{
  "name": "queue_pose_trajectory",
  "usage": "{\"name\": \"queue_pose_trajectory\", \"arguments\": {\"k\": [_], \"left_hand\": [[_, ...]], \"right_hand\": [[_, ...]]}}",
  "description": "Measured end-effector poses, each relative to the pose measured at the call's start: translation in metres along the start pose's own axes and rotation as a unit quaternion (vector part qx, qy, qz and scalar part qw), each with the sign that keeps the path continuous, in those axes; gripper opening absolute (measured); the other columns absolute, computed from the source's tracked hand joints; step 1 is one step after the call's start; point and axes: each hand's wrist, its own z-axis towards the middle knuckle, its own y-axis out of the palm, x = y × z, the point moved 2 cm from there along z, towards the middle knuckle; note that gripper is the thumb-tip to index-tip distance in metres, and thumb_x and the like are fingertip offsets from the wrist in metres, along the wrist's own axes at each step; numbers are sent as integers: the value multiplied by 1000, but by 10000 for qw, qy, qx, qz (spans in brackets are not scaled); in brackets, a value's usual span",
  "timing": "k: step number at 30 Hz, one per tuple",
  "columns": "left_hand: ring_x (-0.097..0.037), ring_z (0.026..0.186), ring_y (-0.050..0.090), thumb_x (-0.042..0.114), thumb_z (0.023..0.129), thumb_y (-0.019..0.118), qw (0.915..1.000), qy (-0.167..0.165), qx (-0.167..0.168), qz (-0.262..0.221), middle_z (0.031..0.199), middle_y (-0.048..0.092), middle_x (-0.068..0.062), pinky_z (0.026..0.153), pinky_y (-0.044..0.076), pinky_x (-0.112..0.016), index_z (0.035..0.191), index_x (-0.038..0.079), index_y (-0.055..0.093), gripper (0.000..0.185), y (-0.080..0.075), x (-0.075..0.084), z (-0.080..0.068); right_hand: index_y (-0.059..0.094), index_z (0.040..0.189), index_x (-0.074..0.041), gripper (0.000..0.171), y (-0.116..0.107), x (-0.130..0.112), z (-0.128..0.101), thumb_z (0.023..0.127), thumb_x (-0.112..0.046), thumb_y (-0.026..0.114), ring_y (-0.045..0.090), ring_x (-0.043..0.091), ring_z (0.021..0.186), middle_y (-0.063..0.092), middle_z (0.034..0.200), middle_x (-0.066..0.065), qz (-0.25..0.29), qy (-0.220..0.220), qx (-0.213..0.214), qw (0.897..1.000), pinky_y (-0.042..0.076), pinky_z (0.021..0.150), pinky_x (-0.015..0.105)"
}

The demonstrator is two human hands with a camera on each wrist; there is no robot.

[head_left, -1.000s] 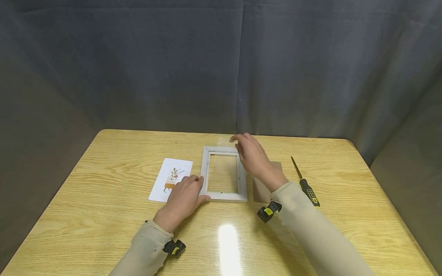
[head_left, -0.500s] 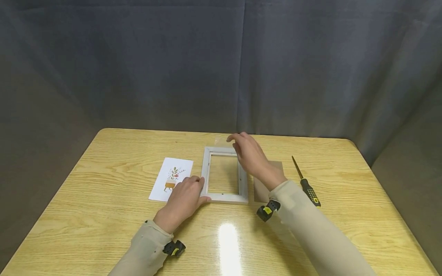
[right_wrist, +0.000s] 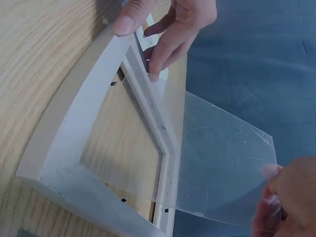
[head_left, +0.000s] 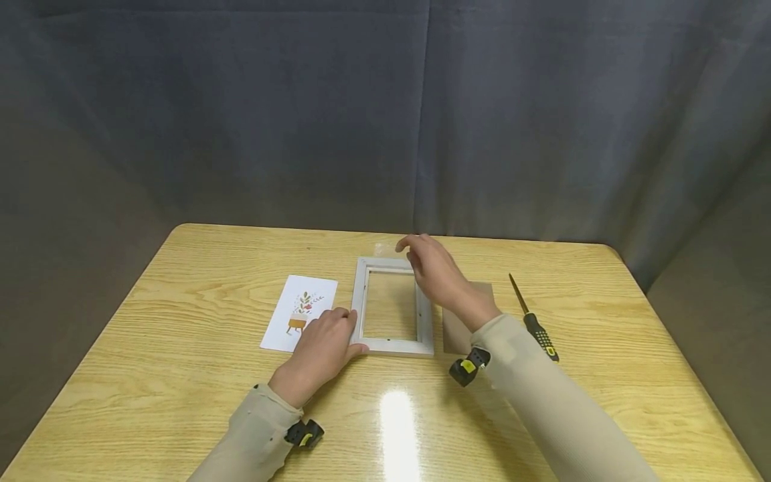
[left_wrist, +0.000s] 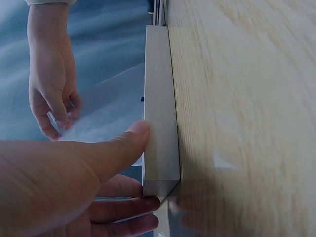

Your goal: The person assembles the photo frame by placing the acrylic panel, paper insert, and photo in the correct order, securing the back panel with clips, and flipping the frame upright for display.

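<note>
Over the last second little moved: the right hand [head_left: 438, 270] still pinched the clear sheet [right_wrist: 217, 168] at the frame's [head_left: 393, 306] far edge, barely lifted. The left hand [head_left: 322, 348] kept gripping the frame's near-left corner on the table [head_left: 181, 375].

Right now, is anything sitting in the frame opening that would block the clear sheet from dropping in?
Nothing visible does. The clear sheet is pinched at one corner by the right hand, tilted over the frame, whose opening shows only bare table. The left hand grips the frame's near-left corner, outside the opening.
</note>
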Motion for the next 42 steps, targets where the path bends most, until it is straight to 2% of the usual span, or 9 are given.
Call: {"name": "queue_pose_trajectory", "arguments": {"k": [8, 12, 19, 23, 30, 42], "left_hand": [[-37, 102, 68, 41, 83, 80, 10000, 7, -11, -5, 118, 69, -22, 80, 57, -49, 127, -6, 66, 65, 0, 0, 1], [-36, 99, 68, 40, 83, 80, 10000, -7, -32, 3, 115, 69, -21, 78, 57, -48, 126, -6, 66, 65, 0, 0, 1], [-36, 100, 68, 41, 84, 80, 9999, -30, -131, 79, 118, 69, -21, 80, 57, -48, 127, -6, 66, 65, -1, 0, 1], [-36, 101, 68, 41, 84, 79, 9998, -42, -158, 76, 119, 69, -21, 80, 57, -48, 127, -6, 65, 66, -1, 0, 1], [-36, 102, 68, 41, 84, 80, 9998, -90, -182, 18, 120, 68, -21, 81, 57, -48, 128, -6, 65, 66, 0, 0, 0], [-36, 103, 68, 43, 83, 80, 9999, -52, -75, 139, 120, 69, -22, 81, 58, -49, 127, -6, 65, 67, -1, -1, -1]], "right_hand": [[65, 127, -3, 28, 3, -3, 2, 104, -1, 48, 62, 26, 100, 68, 110, 15, -179, -137, -92, 9997, 53, 93, 43], [65, 129, -5, 30, 4, -4, 2, 101, -2, 57, 63, 27, 104, 67, 113, 14, -414, -112, -203, 9989, 53, 92, 43], [65, 132, -10, 37, 9, -5, 5, 96, -8, 68, 63, 28, 109, 68, 115, 12, -692, -86, -288, 9971, 46, 91, 45], [64, 134, -11, 40, 11, -4, 7, 95, -7, 69, 62, 29, 111, 68, 115, 12, -733, -122, -356, 9966, 45, 90, 45], [61, 138, -9, 44, 15, -2, 7, 95, -4, 68, 63, 29, 109, 68, 116, 14, -774, -207, -476, 9956, 52, 96, 44], [55, 144, -8, 51, 21, 5, 9, 95, -5, 69, 62, 30, 115, 66, 123, 15, -768, 18, -622, 9951, 52, 100, 44]]}}
